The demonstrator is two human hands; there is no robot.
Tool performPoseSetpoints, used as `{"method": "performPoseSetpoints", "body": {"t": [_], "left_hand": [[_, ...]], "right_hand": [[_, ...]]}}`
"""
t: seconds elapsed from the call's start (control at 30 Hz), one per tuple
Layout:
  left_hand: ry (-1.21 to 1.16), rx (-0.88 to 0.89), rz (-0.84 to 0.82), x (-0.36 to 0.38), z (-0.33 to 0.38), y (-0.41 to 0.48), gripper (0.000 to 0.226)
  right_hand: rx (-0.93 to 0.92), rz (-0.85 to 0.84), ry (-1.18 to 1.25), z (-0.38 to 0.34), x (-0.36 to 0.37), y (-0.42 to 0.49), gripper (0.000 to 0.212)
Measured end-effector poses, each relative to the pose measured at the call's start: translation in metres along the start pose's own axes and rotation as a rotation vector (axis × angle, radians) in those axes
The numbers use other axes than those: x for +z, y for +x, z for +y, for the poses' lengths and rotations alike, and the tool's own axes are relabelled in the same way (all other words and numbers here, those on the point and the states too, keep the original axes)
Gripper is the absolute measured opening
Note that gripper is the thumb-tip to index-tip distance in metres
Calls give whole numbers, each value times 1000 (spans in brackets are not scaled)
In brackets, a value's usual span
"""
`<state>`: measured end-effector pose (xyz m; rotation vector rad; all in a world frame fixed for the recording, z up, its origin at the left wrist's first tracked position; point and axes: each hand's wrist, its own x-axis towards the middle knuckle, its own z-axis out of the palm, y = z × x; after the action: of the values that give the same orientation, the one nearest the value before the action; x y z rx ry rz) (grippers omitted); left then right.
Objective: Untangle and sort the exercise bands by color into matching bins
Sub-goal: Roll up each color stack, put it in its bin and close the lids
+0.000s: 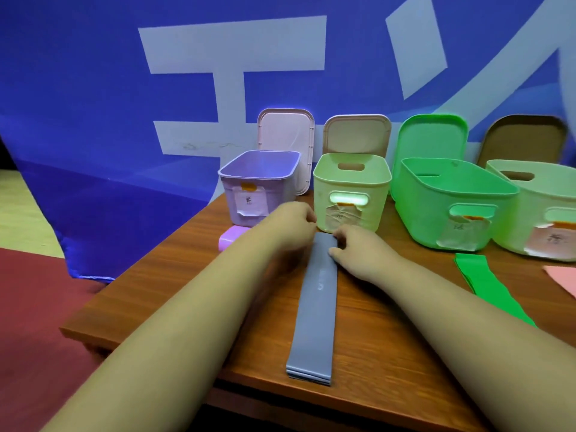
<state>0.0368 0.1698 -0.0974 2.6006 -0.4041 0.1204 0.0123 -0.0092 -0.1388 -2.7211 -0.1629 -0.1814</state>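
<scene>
A stack of flat grey bands (314, 310) lies lengthwise on the wooden table (162, 285), its near end at the front edge. My right hand (358, 251) pinches the far end of the grey bands with curled fingers. My left hand (293, 226) is just left of that far end, fingers curled; whether it touches the bands is unclear. A green band (486, 282) lies flat to the right, a pink band (564, 279) at the right edge. A purple band (229, 240) sits rolled in front of the purple bin (258, 188).
Four open bins stand in a row at the back of the table: the purple bin, a pale green bin (352, 191), a bright green bin (448, 201) and another pale bin (542, 213). Their lids lean against the blue banner (124, 104) behind. The table's left edge drops to red floor.
</scene>
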Motion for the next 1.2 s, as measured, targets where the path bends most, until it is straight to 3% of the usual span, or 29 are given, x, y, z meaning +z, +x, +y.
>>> {"method": "performPoseSetpoints", "body": {"t": [0.17, 0.47, 0.6, 0.7, 0.77, 0.83, 0.9, 1.07, 1.2], "left_hand": [[96, -79, -82, 42, -15, 11, 37], [-285, 12, 37, 37, -21, 2, 23], [-517, 29, 58, 36, -20, 0, 24], [-757, 22, 20, 33, -18, -4, 29], [-854, -19, -68, 29, -21, -7, 41], [-829, -43, -206, 24, -23, -12, 47], [-728, -30, -265, 22, -23, -14, 36], [-616, 4, -106, 30, -17, -9, 12], [-478, 38, 8, 39, -21, -1, 22]], "right_hand": [[12, -26, 94, 14, 6, 0, 60], [49, -23, 244, 18, 4, 2, 67], [118, -50, 535, 15, -8, 5, 57], [140, -25, 679, 13, -17, 9, 29], [135, 16, 644, 10, -25, 8, 14], [113, 74, 606, 7, -32, 6, 5], [86, 112, 624, 4, -36, 7, 3], [73, 193, 623, -2, -38, 7, 9], [57, 150, 615, -8, -37, -5, 17]]}}
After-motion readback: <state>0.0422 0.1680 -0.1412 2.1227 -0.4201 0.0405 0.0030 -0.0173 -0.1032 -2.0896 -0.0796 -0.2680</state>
